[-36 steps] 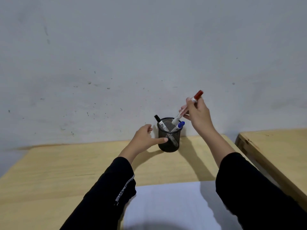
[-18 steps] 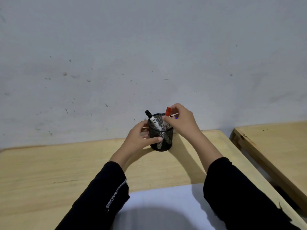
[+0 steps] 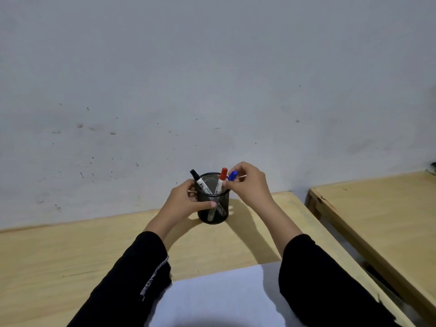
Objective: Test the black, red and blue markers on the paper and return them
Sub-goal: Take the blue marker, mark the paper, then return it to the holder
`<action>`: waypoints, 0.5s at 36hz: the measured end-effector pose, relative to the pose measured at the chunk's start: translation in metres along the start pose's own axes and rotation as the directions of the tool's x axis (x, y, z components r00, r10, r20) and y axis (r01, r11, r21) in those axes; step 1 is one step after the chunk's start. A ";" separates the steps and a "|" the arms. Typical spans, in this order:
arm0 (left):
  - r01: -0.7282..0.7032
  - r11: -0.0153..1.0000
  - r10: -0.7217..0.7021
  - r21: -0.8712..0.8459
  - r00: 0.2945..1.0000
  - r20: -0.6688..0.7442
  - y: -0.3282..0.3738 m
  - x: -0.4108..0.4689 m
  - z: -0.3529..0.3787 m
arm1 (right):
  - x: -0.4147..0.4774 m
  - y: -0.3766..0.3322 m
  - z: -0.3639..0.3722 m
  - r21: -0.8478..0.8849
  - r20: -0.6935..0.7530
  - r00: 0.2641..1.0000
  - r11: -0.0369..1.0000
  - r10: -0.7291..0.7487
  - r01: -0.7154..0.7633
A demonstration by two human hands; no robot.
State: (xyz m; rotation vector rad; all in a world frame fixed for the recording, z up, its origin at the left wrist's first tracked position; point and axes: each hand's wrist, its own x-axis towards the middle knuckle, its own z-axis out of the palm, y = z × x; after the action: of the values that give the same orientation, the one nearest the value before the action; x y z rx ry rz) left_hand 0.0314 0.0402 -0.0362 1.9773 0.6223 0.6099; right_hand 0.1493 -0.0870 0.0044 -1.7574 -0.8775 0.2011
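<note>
A black mesh pen holder [image 3: 213,215] stands at the far edge of the wooden table [image 3: 59,256], against the wall. The black marker [image 3: 199,182] leans out at its left rim and the red marker [image 3: 221,179] stands upright inside. My left hand [image 3: 186,201] wraps the holder's left side. My right hand [image 3: 247,185] hovers at the holder's right rim, fingertips pinched on the blue marker [image 3: 233,175] just below its blue cap. White paper [image 3: 217,300] lies at the near edge between my black sleeves.
A grey wall rises straight behind the holder. A second wooden table [image 3: 377,220] stands to the right, parted from mine by a narrow gap.
My right hand lowered the red marker into the holder, let it go, and now pinches the blue marker. The left hand stayed on the holder.
</note>
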 end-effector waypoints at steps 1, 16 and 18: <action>0.004 1.000 -0.004 0.009 1.000 -0.001 0.002 -0.001 0.000 | -0.001 -0.001 -0.002 0.036 -0.019 1.000 0.999 0.005 -0.004; -0.004 0.982 0.025 0.188 0.993 -0.114 0.032 -0.026 -0.020 | -0.049 -0.055 -0.032 0.188 -0.263 0.908 0.906 -0.325 0.379; -0.067 0.990 0.083 0.120 0.988 -0.133 0.047 -0.039 -0.024 | -0.061 -0.058 -0.032 0.145 -0.233 0.900 0.902 -0.369 0.407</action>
State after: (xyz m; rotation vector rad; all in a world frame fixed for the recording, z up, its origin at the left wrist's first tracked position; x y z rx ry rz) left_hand -0.0045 0.0101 0.0093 2.0864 0.6830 0.7779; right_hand 0.0964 -0.1437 0.0503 -1.3627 -1.0067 -0.1513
